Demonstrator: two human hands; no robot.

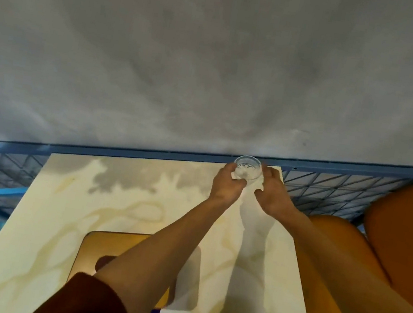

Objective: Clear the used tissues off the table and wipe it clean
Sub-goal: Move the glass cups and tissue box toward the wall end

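1. First, a yellow board (pixel 93 246) lies on the table (pixel 57 200) at the near left, under the left forearm.
2. The left hand (pixel 226 184) curls round the glass bowl (pixel 248 169) at the table's far right corner.
3. A white scrap (pixel 243 174), perhaps a used tissue, shows in or under the bowl; I cannot tell which.
4. The right hand (pixel 273 194) cups the bowl's other side; whether it grips is unclear.
5. Risk: the bowl stands at the very edge, so a slipping lift could tip it over the blue rail (pixel 146 151).
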